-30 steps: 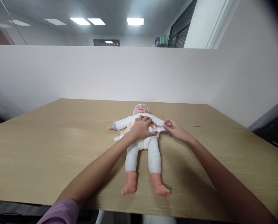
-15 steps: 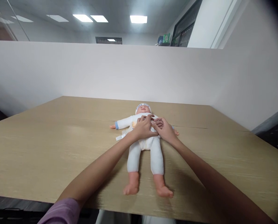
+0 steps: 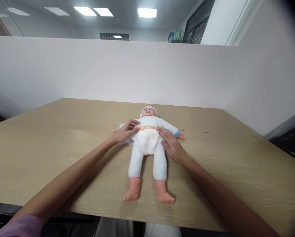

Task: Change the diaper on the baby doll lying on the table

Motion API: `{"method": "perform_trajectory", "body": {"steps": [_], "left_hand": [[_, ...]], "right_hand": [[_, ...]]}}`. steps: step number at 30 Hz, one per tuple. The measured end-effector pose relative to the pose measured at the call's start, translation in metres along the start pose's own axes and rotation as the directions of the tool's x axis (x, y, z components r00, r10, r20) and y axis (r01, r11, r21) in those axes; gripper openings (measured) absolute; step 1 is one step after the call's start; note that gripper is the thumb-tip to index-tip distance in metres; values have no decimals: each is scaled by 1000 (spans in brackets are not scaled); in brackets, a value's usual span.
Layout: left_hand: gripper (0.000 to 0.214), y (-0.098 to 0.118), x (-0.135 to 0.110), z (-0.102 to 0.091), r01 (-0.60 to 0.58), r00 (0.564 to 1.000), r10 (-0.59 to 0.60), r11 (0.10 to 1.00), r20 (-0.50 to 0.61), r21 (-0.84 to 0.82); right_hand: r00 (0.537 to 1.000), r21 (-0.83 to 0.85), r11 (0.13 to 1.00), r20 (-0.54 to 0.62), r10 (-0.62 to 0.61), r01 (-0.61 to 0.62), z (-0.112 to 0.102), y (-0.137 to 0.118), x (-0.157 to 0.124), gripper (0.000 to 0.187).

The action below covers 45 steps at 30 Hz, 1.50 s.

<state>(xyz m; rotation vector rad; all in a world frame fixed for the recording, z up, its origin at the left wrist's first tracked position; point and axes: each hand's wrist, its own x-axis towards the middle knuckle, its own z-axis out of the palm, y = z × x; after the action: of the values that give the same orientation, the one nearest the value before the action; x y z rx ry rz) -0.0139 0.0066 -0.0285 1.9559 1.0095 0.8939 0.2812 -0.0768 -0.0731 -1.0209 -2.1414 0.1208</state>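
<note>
A baby doll point(image 3: 160, 164) in a white suit with blue cuffs lies on its back, feet toward me. Around its hips is a white diaper point(image 3: 148, 140) with a yellow-orange patterned waistband. My left hand point(image 3: 127, 131) touches the diaper's left side at the waist, thumb and fingers apart. A loose white flap point(image 3: 127, 141) sticks out below that hand. On the other side, my right hand point(image 3: 171, 144) lies with outstretched fingers along the diaper's edge and waistband. The doll's head wears a white printed band point(image 3: 148, 107).
The doll lies on a wide wooden table point(image 3: 63, 158), whose near edge is in front of my legs. A white partition wall point(image 3: 112, 72) rises behind the table, with glass above it. A grey wall closes off the right side.
My hands were together over the doll's waist; they have moved apart to either side. The diaper's front and waistband now show. The view has shifted slightly.
</note>
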Motion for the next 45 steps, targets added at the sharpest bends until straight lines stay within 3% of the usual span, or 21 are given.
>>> {"method": "perform_trajectory", "body": {"steps": [6, 11, 14, 20, 23, 26, 30, 33, 39, 45], "left_hand": [[48, -42, -13, -2, -9, 1000, 11, 995, 22, -101], [24, -47, -17, 0, -35, 995, 64, 947, -79, 319], [18, -44, -28, -9, -7, 987, 78, 898, -142, 439], [25, -37, -42, -22, 149, 989, -121, 799, -87, 582], [32, -38, -39, -29, 171, 983, -180, 832, -35, 528], [37, -39, -34, -38, 183, 976, -216, 887, 30, 424], [42, -32, -31, -50, 171, 981, -186, 965, 59, 198], [45, -23, -30, -50, 150, 988, -151, 988, 25, 28], [51, -8, -15, -25, 133, 988, -145, 974, -53, -183], [49, 13, 10, 8, 98, 994, -107, 952, -14, -290]], "right_hand": [[1000, -2, 1000, 2, 30, -30, 1, -4, 0, 55], [999, -50, 998, -16, 48, -49, -5, -10, 3, 51], [995, -85, 995, -97, 35, -43, -7, -22, 13, 45], [990, -98, 995, -138, 19, -33, 1, -60, 55, 23], [997, -113, 991, -26, 71, -73, 11, -73, 82, 14], [975, -190, 962, 71, 213, -196, 20, -76, 107, 24], [915, -346, 879, 118, 387, -327, 33, -74, 123, 34], [895, -432, 833, 115, 430, -345, 42, -71, 125, 34], [891, -360, 865, 158, 425, -349, 36, -66, 123, 36], [898, -180, 933, 263, 351, -312, 18, -64, 124, 40]]}}
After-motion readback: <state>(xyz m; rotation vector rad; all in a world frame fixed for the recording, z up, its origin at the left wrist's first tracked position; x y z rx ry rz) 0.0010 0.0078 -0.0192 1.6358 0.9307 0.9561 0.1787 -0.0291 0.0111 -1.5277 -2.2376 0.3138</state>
